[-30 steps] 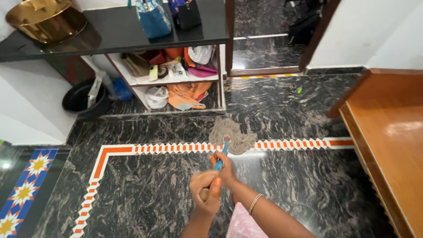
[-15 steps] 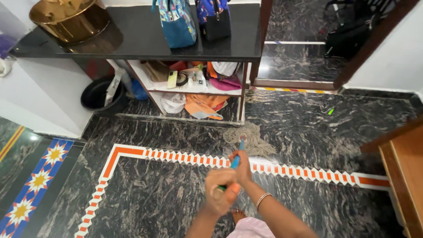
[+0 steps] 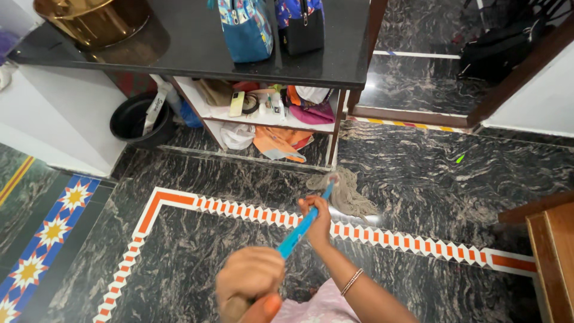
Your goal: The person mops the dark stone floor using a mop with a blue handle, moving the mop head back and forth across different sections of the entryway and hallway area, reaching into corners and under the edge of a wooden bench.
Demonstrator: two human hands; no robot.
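A string mop with a blue handle [image 3: 300,230] has its grey-beige head [image 3: 345,190] on the dark marble floor, close to the foot of the shelf unit. My right hand [image 3: 315,220] grips the handle partway down, a bangle on the wrist. My left hand [image 3: 248,281] is closed around the top end of the handle at the bottom of the view.
A black-topped shelf unit [image 3: 335,66] holds bags and clutter. A black bucket [image 3: 139,121] stands to its left, a brass pot [image 3: 95,21] on top. A doorway [image 3: 418,72] opens behind. A wooden table [image 3: 553,251] is at right. An orange-white border strip [image 3: 418,242] crosses the floor.
The mop head has slid forward and right, off the border strip toward the shelf foot. My left hand has come closer to the camera and lower.
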